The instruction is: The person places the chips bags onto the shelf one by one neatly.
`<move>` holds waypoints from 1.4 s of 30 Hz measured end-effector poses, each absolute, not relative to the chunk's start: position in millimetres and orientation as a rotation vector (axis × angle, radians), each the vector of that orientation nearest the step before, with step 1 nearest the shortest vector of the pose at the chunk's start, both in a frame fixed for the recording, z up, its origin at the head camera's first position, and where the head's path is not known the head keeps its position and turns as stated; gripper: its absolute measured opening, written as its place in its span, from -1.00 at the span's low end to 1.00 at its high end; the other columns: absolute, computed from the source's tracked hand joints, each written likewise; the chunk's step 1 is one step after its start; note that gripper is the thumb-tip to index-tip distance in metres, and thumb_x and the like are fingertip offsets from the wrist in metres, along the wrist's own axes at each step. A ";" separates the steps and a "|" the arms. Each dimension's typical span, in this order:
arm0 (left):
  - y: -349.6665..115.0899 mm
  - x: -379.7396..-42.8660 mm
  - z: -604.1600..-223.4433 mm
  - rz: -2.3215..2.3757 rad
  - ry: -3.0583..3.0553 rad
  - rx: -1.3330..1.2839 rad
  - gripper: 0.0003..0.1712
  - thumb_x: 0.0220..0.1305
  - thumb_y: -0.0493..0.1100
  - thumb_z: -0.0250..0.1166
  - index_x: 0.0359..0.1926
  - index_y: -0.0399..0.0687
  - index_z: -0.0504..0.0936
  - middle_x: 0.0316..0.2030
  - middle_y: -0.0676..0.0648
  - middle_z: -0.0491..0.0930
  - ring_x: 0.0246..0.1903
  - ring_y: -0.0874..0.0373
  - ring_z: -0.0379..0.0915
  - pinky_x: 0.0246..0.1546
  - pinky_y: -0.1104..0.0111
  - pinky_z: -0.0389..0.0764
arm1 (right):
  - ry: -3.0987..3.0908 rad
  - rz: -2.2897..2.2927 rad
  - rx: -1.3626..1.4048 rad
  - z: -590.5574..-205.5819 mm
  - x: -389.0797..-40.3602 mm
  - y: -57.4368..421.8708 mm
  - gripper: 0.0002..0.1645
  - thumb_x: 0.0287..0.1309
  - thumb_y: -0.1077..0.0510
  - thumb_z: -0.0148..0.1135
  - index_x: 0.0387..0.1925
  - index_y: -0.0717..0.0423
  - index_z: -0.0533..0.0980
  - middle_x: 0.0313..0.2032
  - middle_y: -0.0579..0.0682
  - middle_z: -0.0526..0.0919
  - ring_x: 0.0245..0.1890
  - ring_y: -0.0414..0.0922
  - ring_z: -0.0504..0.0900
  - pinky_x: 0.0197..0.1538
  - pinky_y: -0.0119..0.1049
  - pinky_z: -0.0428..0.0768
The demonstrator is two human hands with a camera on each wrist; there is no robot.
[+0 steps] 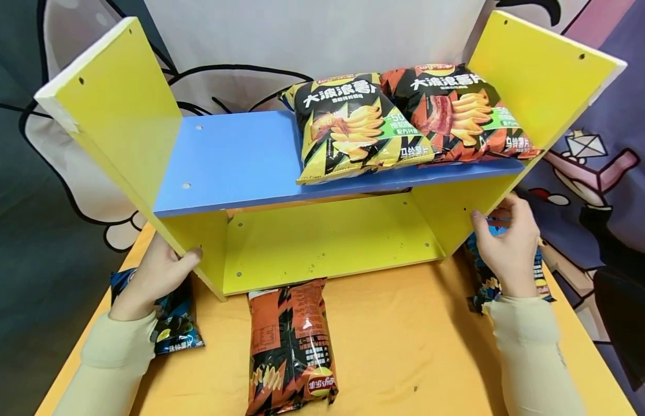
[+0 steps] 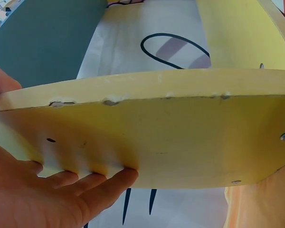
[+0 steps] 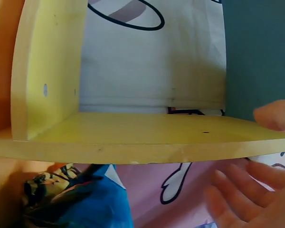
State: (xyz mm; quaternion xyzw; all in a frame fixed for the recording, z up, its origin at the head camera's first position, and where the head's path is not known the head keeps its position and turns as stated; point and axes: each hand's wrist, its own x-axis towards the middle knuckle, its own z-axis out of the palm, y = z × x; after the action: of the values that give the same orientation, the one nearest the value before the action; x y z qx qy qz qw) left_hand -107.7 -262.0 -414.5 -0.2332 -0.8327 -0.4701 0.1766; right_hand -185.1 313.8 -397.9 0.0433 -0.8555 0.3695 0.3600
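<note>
A small yellow shelf unit (image 1: 327, 242) with a blue middle board (image 1: 234, 156) stands at an angle on the table. My left hand (image 1: 163, 274) grips its left side panel (image 2: 190, 137), thumb on the inner face and fingertips against the outer face. At the right side panel (image 3: 147, 130), my right hand (image 1: 509, 245) has its thumb and fingers spread to either side of the edge; a gap shows between fingers and panel in the right wrist view. On the blue board, a yellow-and-black chip bag (image 1: 353, 124) leans beside a red-and-black chip bag (image 1: 457, 115).
An orange-and-black chip bag (image 1: 291, 346) lies on the orange table (image 1: 395, 346), its far end at the shelf's front edge. Dark blue chip bags lie below the left hand (image 1: 176, 323) and behind the right one (image 1: 480, 271). A printed cloth (image 1: 322, 34) hangs behind.
</note>
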 end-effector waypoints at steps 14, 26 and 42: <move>-259.9 -108.8 -413.2 -1.313 -2.344 -0.686 -0.39 0.16 -0.62 0.07 0.28 -0.39 0.37 -0.09 -0.15 0.52 -0.31 0.22 0.42 -0.30 0.44 0.37 | -2.283 0.742 0.224 -410.3 -195.0 318.9 -0.67 0.45 0.04 0.18 -0.09 0.22 0.69 -0.30 0.27 0.79 -0.39 -0.88 0.32 -0.23 -0.84 0.26; -257.2 -109.4 -418.0 -1.317 -2.248 -0.644 -0.35 0.10 -0.63 0.10 0.27 -0.37 0.40 -0.18 -0.11 0.50 -0.39 0.24 0.38 -0.34 0.45 0.35 | -2.308 0.755 0.241 -408.6 -194.8 320.8 -0.67 0.43 0.05 0.21 -0.06 0.20 0.73 -0.37 0.27 0.79 -0.43 -0.89 0.32 -0.25 -0.84 0.28; -221.9 -69.3 -429.8 -1.420 -1.450 -0.613 -0.58 0.01 -0.54 0.31 -0.08 -0.67 0.43 -0.15 -0.27 0.59 -0.18 0.09 0.55 -0.04 0.42 0.54 | -2.294 0.738 0.257 -409.5 -194.6 320.2 -0.71 0.43 0.06 0.23 -0.05 0.15 0.73 -0.38 0.23 0.80 -0.43 -0.88 0.32 -0.28 -0.81 0.28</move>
State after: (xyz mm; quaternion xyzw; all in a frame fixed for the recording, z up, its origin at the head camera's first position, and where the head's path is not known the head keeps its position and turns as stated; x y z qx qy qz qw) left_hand -69.3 -221.9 -429.8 -0.2523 -0.5966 -0.5844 0.4887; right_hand -194.6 320.2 -409.5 0.0992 -0.8862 0.2850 0.3517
